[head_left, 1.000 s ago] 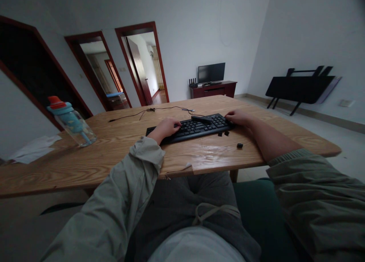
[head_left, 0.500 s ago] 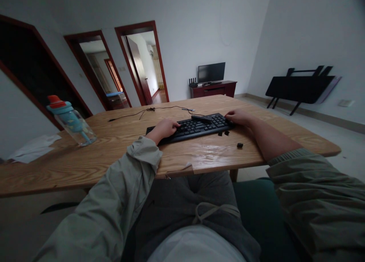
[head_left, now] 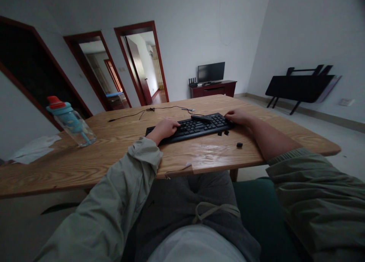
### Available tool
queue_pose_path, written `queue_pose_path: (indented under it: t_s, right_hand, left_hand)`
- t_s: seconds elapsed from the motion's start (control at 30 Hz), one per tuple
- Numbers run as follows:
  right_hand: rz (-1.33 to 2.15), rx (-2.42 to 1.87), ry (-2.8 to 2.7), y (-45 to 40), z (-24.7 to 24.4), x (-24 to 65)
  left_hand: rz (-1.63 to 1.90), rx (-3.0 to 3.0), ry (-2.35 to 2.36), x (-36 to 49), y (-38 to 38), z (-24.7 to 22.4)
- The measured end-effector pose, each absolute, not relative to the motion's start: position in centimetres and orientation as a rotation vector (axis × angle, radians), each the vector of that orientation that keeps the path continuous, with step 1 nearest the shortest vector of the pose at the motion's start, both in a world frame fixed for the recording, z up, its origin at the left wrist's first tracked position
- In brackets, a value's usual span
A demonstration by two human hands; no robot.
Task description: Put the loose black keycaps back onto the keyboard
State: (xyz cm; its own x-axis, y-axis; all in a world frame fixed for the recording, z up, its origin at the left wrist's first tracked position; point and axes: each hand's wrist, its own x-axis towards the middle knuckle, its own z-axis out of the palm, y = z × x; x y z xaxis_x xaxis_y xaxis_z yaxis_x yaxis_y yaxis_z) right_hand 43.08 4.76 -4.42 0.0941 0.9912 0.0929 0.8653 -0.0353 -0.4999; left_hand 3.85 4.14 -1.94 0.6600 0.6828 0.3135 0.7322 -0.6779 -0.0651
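A black keyboard (head_left: 196, 128) lies at a slant on the wooden table, with a dark elongated object (head_left: 201, 119) resting across its keys. My left hand (head_left: 167, 128) is closed over the keyboard's left part, thumb on the keys and the other fingers mostly hidden. At the opposite end, my right hand (head_left: 237, 116) has its fingers bent together against the keyboard's right edge by the number keys; a small piece between them cannot be made out. Near that hand lie two small black keycaps (head_left: 222, 133), and closer to me sits another small black piece (head_left: 239, 145).
A thin black cable (head_left: 165, 107) runs behind the keyboard. On the left stand a clear bottle (head_left: 74, 121) with a red and blue top and white paper (head_left: 35, 148). The wooden table's (head_left: 114, 155) front edge has a peeling patch. Beyond are a monitor (head_left: 211, 72) and folded table (head_left: 299, 88).
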Motion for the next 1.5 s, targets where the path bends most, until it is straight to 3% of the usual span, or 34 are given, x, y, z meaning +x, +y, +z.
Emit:
queue_pose_path:
  t_s: [0.47,0.67,1.3,1.5]
  right_hand:
    - [0.406,-1.925,-1.830,3.9,-3.8,42.7]
    - [0.366,-1.944,-1.810,4.0,-4.1,42.7]
    - [0.366,-1.923,-1.832,3.9,-4.1,42.7]
    - [0.350,-1.920,-1.824,3.7,-4.0,42.6]
  left_hand:
    - [-0.473,-2.712,-1.289,5.0,4.5,-1.2]
    - [-0.663,-2.798,-1.262,4.7,4.9,-1.9]
    - [-0.551,-2.869,-1.175,4.5,5.6,-1.9]
    - [-0.741,-2.803,-1.395,4.3,4.9,-1.5]
